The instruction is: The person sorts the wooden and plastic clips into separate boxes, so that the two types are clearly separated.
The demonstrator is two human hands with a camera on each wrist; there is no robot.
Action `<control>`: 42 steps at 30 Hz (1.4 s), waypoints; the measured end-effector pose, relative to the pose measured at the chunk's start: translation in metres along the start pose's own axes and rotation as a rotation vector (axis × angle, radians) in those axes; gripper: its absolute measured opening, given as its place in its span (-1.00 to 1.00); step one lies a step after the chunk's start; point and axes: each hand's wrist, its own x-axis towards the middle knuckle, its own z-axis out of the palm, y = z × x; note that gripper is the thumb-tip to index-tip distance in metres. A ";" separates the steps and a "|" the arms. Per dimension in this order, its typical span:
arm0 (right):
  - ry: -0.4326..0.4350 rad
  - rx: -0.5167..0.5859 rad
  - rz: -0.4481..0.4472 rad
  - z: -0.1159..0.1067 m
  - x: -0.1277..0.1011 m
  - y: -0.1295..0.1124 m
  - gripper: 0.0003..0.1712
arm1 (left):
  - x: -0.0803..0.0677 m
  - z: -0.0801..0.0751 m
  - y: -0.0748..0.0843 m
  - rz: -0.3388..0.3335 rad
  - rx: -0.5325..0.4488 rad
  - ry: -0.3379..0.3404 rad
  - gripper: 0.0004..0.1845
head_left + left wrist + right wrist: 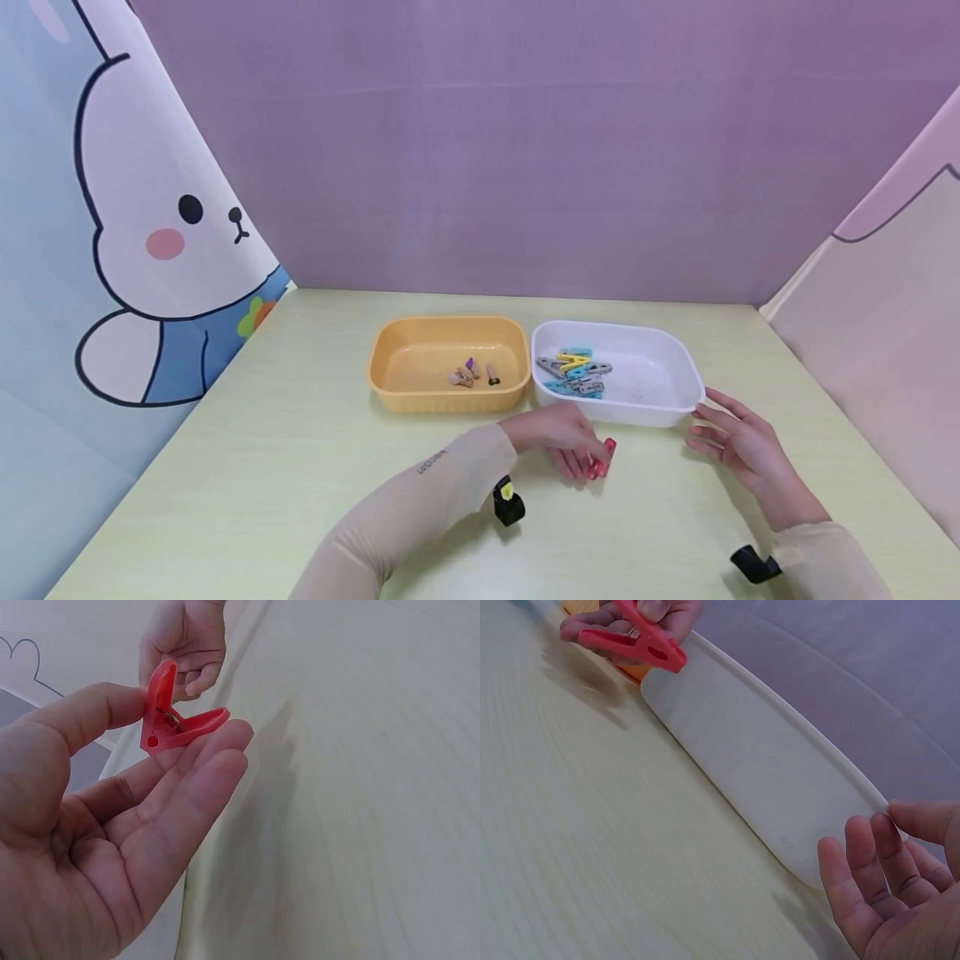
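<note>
— So, where does your left hand stand with the red clip?

— You pinch it between thumb and fingertips, lifted just off the table, in front of the near wall of the white tray. The left wrist view shows the red clip with its two legs spread in a V.

— And your right hand?

— It holds nothing; the fingers are loose and straight, tips close to the tray's near right corner. In the right wrist view, the fingers sit just beside the rim.

— Which step is this, would you say?

— A sorting carry, I judge. The white tray already holds large plastic clips, blue, yellow and grey, while the orange tray to its left holds small wooden clips. Your red one looks like the plastic kind.

— What does the next move ask of you?

— Probably a lift over the near rim of the white tray, then a release clear of the wall.
</note>
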 end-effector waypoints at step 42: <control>0.002 -0.009 0.020 -0.004 0.005 0.002 -0.63 | -0.002 -0.062 0.024 0.160 -0.318 0.235 -0.75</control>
